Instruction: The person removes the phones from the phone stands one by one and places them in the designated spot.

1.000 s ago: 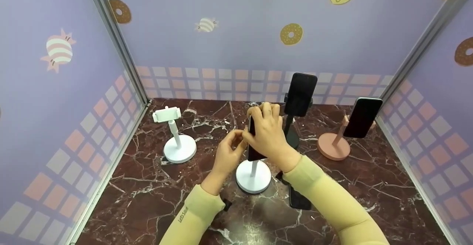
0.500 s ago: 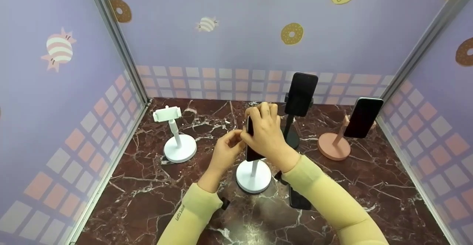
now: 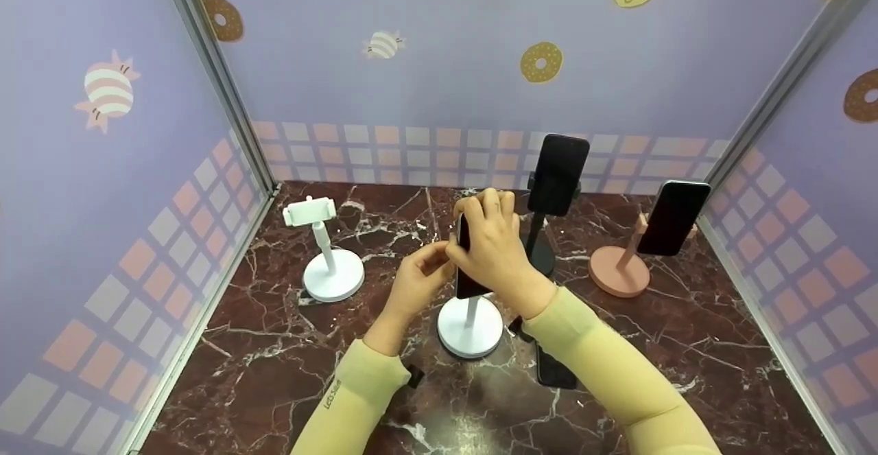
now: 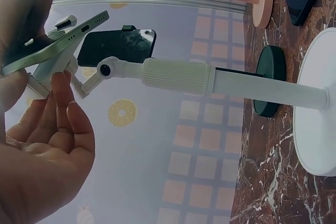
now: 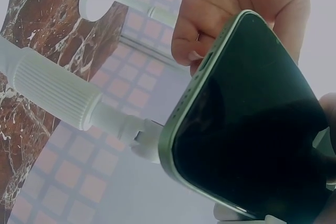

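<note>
At the middle of the table stands a white phone stand (image 3: 470, 328) with a round base and an upright stem. My right hand (image 3: 495, 249) grips a dark-screened phone (image 3: 468, 286) at the stand's head from above. The pale green edge of this phone shows in both wrist views. My left hand (image 3: 417, 282) pinches the stand's white clamp (image 4: 38, 86) behind and beside the phone, fingertips on its lower part. In the right wrist view the phone's black screen is tilted and covers most of the clamp.
Behind are a black stand with a phone (image 3: 559, 175) and a pink stand (image 3: 619, 272) bearing another phone (image 3: 674, 218). A white stand without a phone (image 3: 333, 275) is at left. A phone (image 3: 555, 371) lies flat near my right sleeve. Patterned walls enclose the table (image 3: 274, 386).
Both hands have shifted slightly left with the phone, mostly in the first half second. My left forearm has moved a little left. The other stands stay where they were.
</note>
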`<action>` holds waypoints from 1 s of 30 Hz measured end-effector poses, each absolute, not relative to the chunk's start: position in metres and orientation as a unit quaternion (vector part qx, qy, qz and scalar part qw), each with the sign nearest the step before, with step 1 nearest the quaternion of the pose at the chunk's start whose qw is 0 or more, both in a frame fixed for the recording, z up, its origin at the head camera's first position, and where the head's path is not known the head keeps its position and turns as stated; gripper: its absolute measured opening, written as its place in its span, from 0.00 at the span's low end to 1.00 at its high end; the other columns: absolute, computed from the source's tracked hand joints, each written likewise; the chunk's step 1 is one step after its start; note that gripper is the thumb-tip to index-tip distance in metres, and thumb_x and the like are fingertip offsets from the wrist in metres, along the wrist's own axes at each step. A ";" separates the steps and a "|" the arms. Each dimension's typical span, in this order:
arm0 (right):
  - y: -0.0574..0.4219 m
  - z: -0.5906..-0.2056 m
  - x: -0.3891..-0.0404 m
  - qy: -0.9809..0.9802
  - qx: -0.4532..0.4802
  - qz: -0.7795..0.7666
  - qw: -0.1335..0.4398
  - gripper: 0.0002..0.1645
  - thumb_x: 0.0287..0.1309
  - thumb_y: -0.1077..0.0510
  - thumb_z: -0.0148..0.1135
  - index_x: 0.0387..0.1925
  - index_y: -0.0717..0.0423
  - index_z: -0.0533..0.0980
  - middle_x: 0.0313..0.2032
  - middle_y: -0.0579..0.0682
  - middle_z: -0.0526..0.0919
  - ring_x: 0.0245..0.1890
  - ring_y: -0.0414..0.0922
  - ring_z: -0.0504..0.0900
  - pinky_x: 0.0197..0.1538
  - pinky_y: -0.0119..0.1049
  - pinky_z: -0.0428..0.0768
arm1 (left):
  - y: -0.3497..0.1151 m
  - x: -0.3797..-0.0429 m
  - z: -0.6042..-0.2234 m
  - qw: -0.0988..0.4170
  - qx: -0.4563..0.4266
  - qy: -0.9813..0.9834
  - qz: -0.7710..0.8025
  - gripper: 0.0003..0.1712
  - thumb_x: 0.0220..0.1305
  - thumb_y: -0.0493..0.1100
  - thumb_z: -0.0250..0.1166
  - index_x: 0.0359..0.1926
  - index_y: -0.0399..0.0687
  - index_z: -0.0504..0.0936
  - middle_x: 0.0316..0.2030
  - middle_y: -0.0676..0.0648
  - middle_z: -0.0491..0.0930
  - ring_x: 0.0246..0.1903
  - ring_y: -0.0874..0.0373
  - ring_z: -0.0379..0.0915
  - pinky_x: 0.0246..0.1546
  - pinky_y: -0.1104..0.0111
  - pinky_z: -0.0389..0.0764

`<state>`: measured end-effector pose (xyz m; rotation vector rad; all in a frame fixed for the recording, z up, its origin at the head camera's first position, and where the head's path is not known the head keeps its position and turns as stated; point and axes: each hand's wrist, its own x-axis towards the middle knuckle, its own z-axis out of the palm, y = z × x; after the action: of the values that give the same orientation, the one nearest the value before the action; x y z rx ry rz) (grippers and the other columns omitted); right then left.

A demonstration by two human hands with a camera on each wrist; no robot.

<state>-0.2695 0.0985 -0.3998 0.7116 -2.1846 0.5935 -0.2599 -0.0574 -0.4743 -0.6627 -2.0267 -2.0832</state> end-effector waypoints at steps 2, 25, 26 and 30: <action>0.099 -0.400 -0.269 -0.852 0.279 0.233 0.377 0.26 0.44 0.58 0.68 0.47 0.54 0.69 0.42 0.58 0.69 0.47 0.59 0.63 0.33 0.50 0.68 | -0.058 -0.261 -0.475 0.079 -0.222 -0.676 -0.699 0.18 0.66 0.27 0.64 0.55 0.22 0.79 0.42 0.31 0.84 0.35 0.67 0.78 0.40 0.76 0.81; 0.102 -0.386 -0.269 -0.798 0.306 0.270 0.444 0.22 0.46 0.62 0.67 0.44 0.56 0.69 0.40 0.60 0.69 0.46 0.60 0.62 0.36 0.49 0.67 | -0.037 -0.273 -0.493 0.091 -0.246 -0.792 -0.551 0.32 0.58 0.34 0.74 0.64 0.33 0.76 0.56 0.34 0.83 0.52 0.40 0.81 0.55 0.53 0.84; 0.102 -0.385 -0.269 -0.795 0.309 0.272 0.446 0.22 0.46 0.62 0.67 0.44 0.56 0.69 0.40 0.60 0.69 0.46 0.60 0.62 0.37 0.49 0.67 | -0.034 -0.273 -0.495 0.089 -0.249 -0.800 -0.538 0.31 0.59 0.37 0.75 0.62 0.33 0.78 0.54 0.34 0.84 0.51 0.40 0.83 0.55 0.52 0.84; 0.103 -0.380 -0.267 -0.785 0.313 0.283 0.454 0.22 0.46 0.63 0.67 0.44 0.56 0.69 0.40 0.61 0.70 0.45 0.59 0.62 0.41 0.51 0.67 | -0.026 -0.271 -0.502 0.077 -0.239 -0.825 -0.506 0.21 0.61 0.43 0.75 0.49 0.32 0.84 0.44 0.34 0.88 0.46 0.41 0.85 0.51 0.52 0.84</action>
<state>-0.2672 0.1028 -0.3802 0.7728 -1.9362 0.6985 -0.2708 -0.0264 -0.5018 -0.7151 -2.4729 -1.5155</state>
